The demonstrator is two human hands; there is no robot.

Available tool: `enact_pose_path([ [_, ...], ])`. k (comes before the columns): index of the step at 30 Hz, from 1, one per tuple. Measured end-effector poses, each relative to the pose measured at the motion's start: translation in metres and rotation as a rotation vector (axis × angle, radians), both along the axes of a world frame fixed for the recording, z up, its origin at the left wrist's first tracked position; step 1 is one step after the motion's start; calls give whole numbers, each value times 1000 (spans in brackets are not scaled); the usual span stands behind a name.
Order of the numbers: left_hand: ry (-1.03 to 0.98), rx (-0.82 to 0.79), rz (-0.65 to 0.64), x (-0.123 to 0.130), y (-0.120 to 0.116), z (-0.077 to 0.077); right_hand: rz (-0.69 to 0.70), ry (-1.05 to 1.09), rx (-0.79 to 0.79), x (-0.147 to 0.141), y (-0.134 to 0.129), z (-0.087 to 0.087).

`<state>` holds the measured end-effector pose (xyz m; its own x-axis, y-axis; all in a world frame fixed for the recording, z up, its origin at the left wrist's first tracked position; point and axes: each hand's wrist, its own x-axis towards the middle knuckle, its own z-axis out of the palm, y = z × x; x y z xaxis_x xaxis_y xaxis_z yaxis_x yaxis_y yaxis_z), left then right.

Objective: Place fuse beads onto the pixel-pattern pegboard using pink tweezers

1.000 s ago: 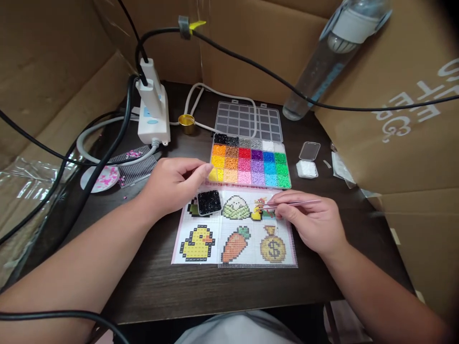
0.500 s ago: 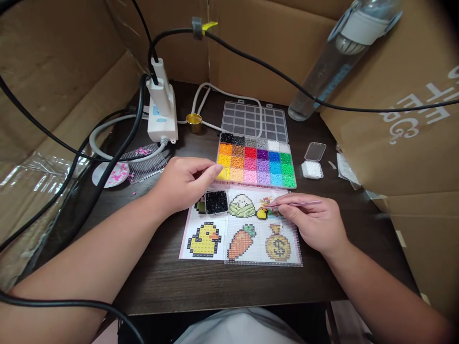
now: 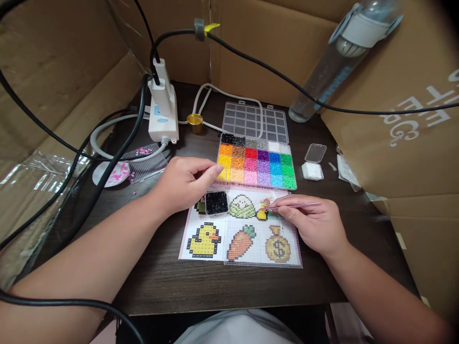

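Over white patterned paper [image 3: 191,227], slim pink tweezers [image 3: 304,205] are pinched by the right hand [image 3: 315,222]; the left hand's [image 3: 184,184] grip is unclear.

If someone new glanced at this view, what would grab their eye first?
Probably the bead box near the middle of the view, with its many bright colours and its clear lid opened out behind it. Next, the picture sheet just in front, where the right hand holds pink tweezers over the upper right. The tall clear bottle at the back right also stands out.
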<state>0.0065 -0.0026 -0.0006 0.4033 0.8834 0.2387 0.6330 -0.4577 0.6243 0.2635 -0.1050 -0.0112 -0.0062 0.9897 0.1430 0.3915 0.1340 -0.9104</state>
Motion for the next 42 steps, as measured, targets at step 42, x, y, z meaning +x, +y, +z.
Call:
enact_pose_path([
  [42,-9,-11,0,-2,-1,1,76,50,-15,3,8,6],
])
